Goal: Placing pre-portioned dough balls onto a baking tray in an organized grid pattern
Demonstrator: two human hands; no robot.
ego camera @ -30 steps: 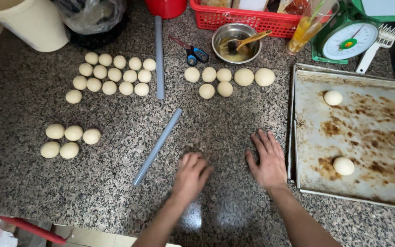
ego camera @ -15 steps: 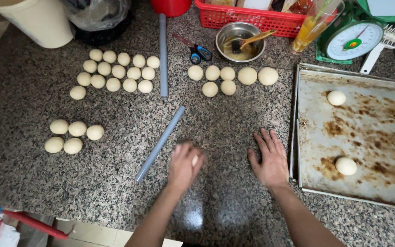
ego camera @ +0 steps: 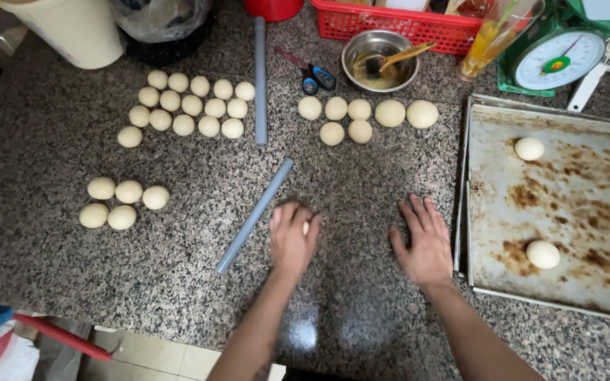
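Fig.: left hand cupped w/ fingers curled over a dough ball, mid-counter near front edge beside grey rolling pin; right hand flat, fingers spread, by baking tray. Light, circular pressure would round it best

We are seeing two bare forearms with no sleeves showing, no gloves, rings or watch; the left hand and right hand are wearing nothing.
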